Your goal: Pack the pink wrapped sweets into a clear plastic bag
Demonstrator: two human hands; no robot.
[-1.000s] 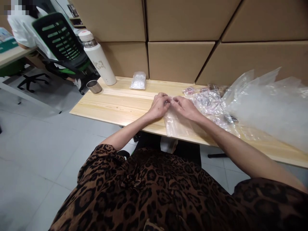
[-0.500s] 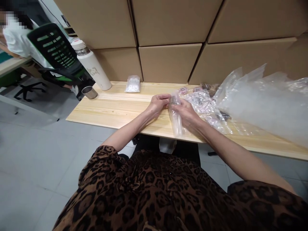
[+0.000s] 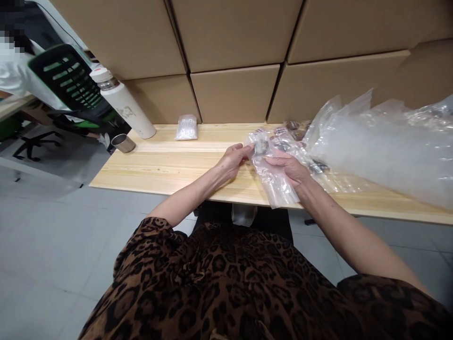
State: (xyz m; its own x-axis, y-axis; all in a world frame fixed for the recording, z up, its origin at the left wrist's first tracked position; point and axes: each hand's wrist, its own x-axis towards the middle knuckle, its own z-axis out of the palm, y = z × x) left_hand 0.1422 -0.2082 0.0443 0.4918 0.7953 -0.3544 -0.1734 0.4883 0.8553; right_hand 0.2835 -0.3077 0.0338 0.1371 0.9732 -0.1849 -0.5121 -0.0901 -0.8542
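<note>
Lying across the near edge of the wooden table (image 3: 170, 163), a small clear plastic bag (image 3: 274, 177) is held between both hands, its lower end hanging just past the table's front edge. The bag's upper corner is pinched by the fingers of the left hand (image 3: 234, 159), while the right hand (image 3: 288, 165) is curled over the bag's right side, fingers closed on the film. Something small and dark is seen inside the top of the bag, though what it is cannot be told. Just beyond the hands a heap of similar small bags (image 3: 293, 141) with dark contents is spread — it touches the held bag on its far side. To the right, much of the table is covered by a large crumpled sheet of clear plastic (image 3: 382, 146), so the surface beneath it is only dimly seen. Well to the left a white bottle (image 3: 122, 104) stands tilted in the view, with a small metal cup (image 3: 122, 143) beside it at the table's corner, and a small packet (image 3: 186, 127) rests against the stacked cardboard boxes (image 3: 233, 94) that close off the back. A green-backed office chair (image 3: 67, 80) and another person's white sleeve (image 3: 14, 78) are seen at far left.
</note>
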